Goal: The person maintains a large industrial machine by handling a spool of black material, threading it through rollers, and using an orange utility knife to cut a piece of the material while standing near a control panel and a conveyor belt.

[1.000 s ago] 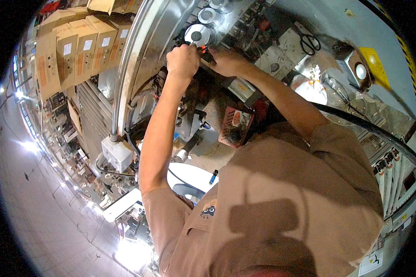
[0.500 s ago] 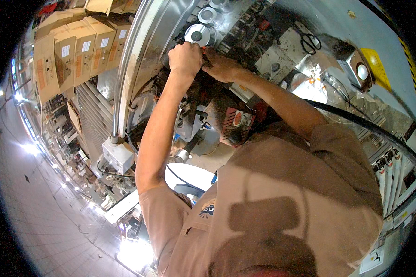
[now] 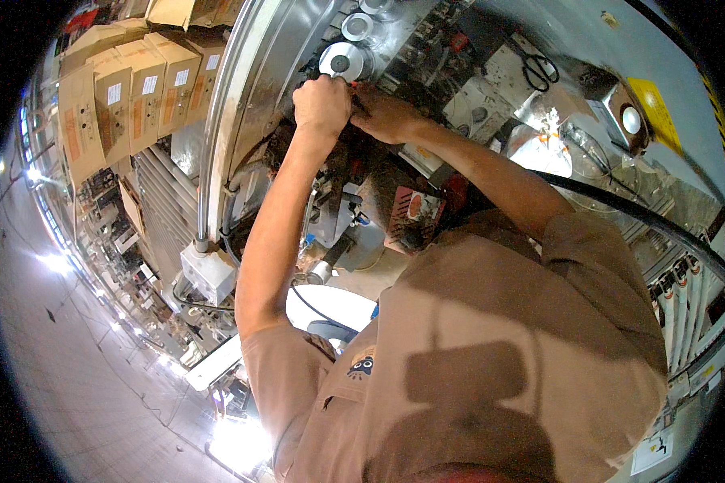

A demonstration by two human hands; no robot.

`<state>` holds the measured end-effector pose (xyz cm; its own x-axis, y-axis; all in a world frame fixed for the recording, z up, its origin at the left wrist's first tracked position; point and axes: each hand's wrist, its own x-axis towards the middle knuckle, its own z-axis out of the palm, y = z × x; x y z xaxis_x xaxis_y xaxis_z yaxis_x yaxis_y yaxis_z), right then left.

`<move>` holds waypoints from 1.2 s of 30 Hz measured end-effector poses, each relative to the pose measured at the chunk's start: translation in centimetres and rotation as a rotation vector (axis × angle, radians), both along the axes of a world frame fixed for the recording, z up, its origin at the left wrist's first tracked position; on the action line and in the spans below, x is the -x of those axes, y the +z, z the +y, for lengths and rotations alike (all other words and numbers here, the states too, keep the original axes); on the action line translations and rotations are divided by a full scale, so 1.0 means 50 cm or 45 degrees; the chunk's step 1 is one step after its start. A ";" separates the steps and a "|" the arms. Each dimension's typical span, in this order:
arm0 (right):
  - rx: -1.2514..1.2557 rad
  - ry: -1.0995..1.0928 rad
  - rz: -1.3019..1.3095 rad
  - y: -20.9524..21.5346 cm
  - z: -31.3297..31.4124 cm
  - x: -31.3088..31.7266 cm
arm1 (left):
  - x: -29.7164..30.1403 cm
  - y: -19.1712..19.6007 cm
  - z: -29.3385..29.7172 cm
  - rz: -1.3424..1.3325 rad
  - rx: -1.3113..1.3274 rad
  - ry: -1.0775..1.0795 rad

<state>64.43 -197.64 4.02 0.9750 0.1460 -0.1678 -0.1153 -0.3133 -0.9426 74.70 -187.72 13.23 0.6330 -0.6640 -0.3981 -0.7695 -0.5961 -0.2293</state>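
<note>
Steel roller (image 3: 340, 62) sits just above the left hand (image 3: 322, 105), fisted and now nearer it, meeting the right hand (image 3: 385, 115); either grip's contents cannot be told.

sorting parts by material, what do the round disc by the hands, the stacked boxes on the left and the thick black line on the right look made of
Round silver disc with a dark centre: likely polished metal, given its bright glare.
Stacked brown boxes with white labels: cardboard, matte with folded edges.
Thick black curved hose: probably rubber or plastic, smooth with a dull sheen.
Left hand and right hand meet just below the disc.
</note>
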 end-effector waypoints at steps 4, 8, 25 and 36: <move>0.105 0.021 0.093 0.023 -0.007 0.006 | 0.011 0.003 0.006 -0.033 0.022 0.067; 0.216 -0.032 0.163 -0.007 0.007 0.011 | 0.018 0.005 0.013 -0.016 0.067 0.156; 0.054 -0.236 -0.206 -0.027 0.030 0.011 | 0.014 -0.001 -0.002 -0.076 -0.037 0.016; 0.048 -0.196 -0.071 -0.063 0.040 0.001 | 0.020 0.006 -0.007 -0.083 -0.030 0.022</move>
<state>64.38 -195.65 0.88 0.9932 -0.0113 -0.1155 -0.1127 -0.3310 -0.9369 73.70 -188.09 13.54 0.6694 -0.6437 -0.3708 -0.7420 -0.6031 -0.2927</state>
